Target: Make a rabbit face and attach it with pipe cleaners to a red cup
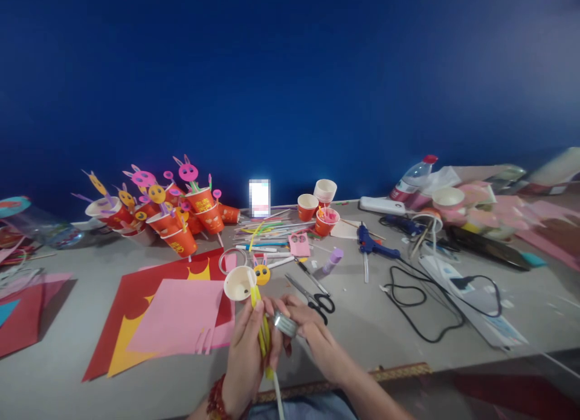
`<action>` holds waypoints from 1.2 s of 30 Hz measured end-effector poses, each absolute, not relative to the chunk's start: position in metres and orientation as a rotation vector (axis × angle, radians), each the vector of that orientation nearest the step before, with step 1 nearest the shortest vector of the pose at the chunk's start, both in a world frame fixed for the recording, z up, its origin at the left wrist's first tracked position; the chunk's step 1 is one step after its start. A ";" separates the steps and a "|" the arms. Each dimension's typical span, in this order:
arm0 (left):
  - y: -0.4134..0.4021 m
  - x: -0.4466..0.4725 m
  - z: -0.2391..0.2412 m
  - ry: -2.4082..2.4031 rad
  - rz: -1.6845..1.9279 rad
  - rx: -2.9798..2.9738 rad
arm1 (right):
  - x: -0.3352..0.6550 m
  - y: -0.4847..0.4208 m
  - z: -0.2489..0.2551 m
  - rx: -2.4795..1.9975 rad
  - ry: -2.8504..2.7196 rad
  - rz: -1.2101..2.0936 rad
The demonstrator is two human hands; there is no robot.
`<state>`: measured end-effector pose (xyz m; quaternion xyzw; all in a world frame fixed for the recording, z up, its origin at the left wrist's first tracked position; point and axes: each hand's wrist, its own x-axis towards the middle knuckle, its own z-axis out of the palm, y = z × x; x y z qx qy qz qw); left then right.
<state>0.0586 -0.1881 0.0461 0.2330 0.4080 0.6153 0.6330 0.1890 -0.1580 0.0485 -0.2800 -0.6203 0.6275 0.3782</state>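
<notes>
Left hand (246, 332): fingers clamped on yellow strip (263, 341). Right hand (315, 332): fingers clamped on silvery cylinder (284, 324). Paper cup (236, 283) beyond left hand; scissors (312, 298) near right.

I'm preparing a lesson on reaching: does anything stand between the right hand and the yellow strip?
Yes: in this view, a small silver item sits between the right hand and the yellow strip. The scissors lie beyond the right hand, off that line.
</notes>
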 end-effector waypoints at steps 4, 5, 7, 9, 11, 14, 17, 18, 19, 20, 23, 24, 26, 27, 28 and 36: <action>-0.188 0.057 0.051 0.919 1.426 0.540 | 0.189 -0.158 0.049 -0.701 -1.575 1.606; -0.188 0.057 0.052 0.912 1.427 0.554 | 0.189 -0.158 0.049 -0.694 -1.579 1.585; -0.188 0.055 0.054 0.904 1.430 0.578 | 0.190 -0.157 0.049 -0.684 -1.575 1.553; -0.188 0.054 0.055 0.903 1.436 0.590 | 0.191 -0.157 0.050 -0.683 -1.554 1.569; -0.188 0.053 0.055 0.900 1.425 0.595 | 0.192 -0.158 0.050 -0.702 -1.559 1.582; -0.188 0.054 0.055 0.900 1.405 0.603 | 0.192 -0.159 0.054 -0.754 -1.617 1.536; -0.188 0.054 0.054 0.892 1.415 0.614 | 0.191 -0.160 0.058 -0.773 -1.656 1.498; -0.188 0.054 0.053 0.886 1.422 0.616 | 0.190 -0.160 0.059 -0.777 -1.665 1.482; -0.188 0.054 0.053 0.883 1.429 0.616 | 0.191 -0.160 0.060 -0.778 -1.676 1.464; -0.188 0.053 0.053 0.885 1.439 0.613 | 0.191 -0.160 0.060 -0.781 -1.692 1.442; -0.187 0.049 0.052 0.905 1.439 0.598 | 0.198 -0.162 0.057 -0.805 -1.766 1.385; -0.186 0.048 0.051 0.903 1.430 0.595 | 0.201 -0.162 0.055 -0.819 -1.796 1.375; -0.184 0.045 0.050 0.888 1.403 0.602 | 0.206 -0.162 0.050 -0.846 -1.847 1.358; -0.183 0.044 0.049 0.882 1.390 0.612 | 0.209 -0.162 0.049 -0.852 -1.874 1.351; -0.182 0.043 0.048 0.883 1.385 0.625 | 0.211 -0.161 0.048 -0.852 -1.903 1.340; -0.188 0.030 0.037 1.268 1.478 1.115 | 0.216 -0.158 0.060 -0.919 -2.028 1.261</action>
